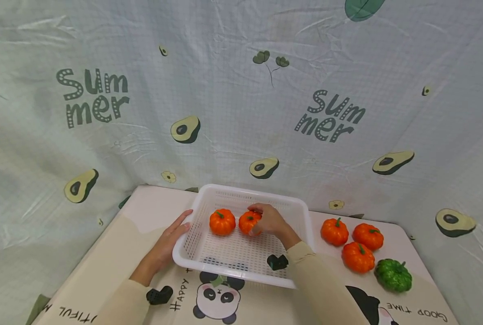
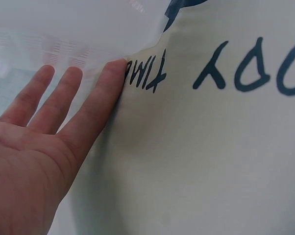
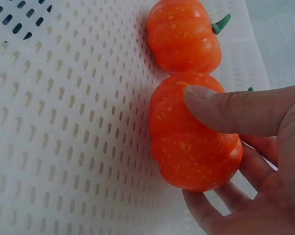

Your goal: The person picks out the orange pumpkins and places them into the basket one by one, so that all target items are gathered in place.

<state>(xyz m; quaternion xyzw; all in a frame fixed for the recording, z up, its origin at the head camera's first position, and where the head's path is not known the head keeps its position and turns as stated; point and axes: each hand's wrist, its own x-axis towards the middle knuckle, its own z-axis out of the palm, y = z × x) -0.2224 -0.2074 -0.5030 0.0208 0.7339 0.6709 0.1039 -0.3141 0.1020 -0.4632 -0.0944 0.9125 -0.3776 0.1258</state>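
Note:
My right hand grips a small orange pumpkin inside a white perforated plastic basket. In the right wrist view the thumb lies across the pumpkin and the fingers curl round its far side. A second orange pumpkin sits in the basket just left of the held one; the two overlap in the right wrist view. At the basket's left side is my left hand, fingers straight and spread. Its fingertips are right at the basket wall in the left wrist view.
Right of the basket lie several more small pumpkins: an orange one, two others beside it, and a green one. The table cover carries panda prints and lettering. Behind the table hangs a patterned curtain.

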